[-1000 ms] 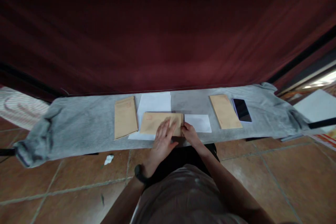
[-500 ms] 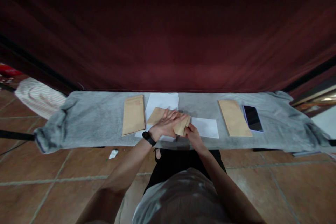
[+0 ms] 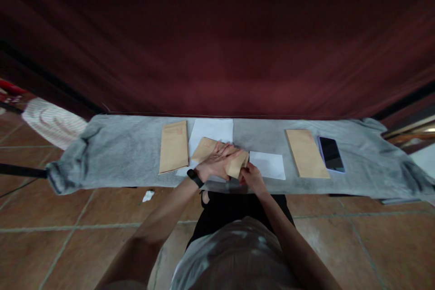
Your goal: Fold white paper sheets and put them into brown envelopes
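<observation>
A brown paper envelope [image 3: 204, 148] lies slanted in front of me, partly over white sheets of paper [image 3: 215, 129]. My left hand [image 3: 217, 161] rests flat across its middle with the fingers spread, covering part of it. At the envelope's right end, my right hand [image 3: 252, 176] has its fingers closed at the lower corner, seemingly pinching the edge; the fingertips are partly hidden. Just right of that hand is a smaller white paper [image 3: 268, 165].
A grey cloth [image 3: 129, 154] covers the narrow table. Another stack of brown envelopes [image 3: 174, 147] lies on the left, and more brown envelopes [image 3: 307, 153] lie on the right beside a phone [image 3: 331, 154]. A dark red curtain [image 3: 217, 54] hangs behind the table.
The view has shifted slightly. My right hand has moved a little at the envelope's right end, while my left hand stays flat on it.
</observation>
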{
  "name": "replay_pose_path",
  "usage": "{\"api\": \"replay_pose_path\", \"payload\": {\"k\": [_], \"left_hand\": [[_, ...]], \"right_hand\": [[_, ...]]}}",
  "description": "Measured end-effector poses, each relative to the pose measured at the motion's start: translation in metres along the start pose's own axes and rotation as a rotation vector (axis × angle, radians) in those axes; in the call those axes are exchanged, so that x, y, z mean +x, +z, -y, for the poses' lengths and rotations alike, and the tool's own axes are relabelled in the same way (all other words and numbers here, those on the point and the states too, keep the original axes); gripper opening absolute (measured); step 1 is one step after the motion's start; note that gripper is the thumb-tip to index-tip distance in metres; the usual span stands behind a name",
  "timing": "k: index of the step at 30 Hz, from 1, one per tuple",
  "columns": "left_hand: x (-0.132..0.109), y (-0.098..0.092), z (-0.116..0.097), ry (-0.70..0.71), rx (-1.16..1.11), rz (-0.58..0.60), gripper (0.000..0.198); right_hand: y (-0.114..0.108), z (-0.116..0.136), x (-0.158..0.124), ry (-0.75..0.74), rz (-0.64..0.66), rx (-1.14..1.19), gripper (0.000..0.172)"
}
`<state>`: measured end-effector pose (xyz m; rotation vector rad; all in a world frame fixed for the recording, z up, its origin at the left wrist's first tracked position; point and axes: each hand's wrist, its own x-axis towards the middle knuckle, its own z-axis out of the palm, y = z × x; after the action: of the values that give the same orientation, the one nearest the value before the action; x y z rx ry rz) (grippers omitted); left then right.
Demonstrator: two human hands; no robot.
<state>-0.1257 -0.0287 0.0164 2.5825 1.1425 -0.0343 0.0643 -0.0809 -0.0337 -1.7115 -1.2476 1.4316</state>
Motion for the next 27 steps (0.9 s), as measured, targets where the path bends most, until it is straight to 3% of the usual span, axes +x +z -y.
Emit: {"api": "replay_pose_path", "payload": {"k": [3,6,9,15,22,27], "left_hand": [[-0.001,-0.002,-0.002,0.013,0.033,-0.042,0.129],[-0.002,-0.002,0.000,-0.003,0.041,-0.038,0.129],[-0.003,0.000,0.008,-0.043,0.042,-0.026,0.132],[0.003,0.004,0.023,-0.104,0.015,0.026,0.130],[0.009,0.006,0.026,-0.137,-0.004,0.054,0.129],[0.007,0.006,0.025,-0.139,-0.006,0.084,0.126]], "right_hand": [[-0.001,0.001,-0.004,0.009,0.005,-0.030,0.015],[-0.007,0.001,-0.010,-0.056,-0.034,-0.225,0.015],[-0.021,0.000,-0.014,-0.206,-0.158,-0.505,0.023],[-0.048,-0.020,-0.004,-0.554,-0.399,-0.799,0.043],[-0.047,-0.047,0.005,-0.539,-0.433,-0.970,0.052],[-0.066,-0.056,0.003,-0.531,-0.477,-0.986,0.054]]}}
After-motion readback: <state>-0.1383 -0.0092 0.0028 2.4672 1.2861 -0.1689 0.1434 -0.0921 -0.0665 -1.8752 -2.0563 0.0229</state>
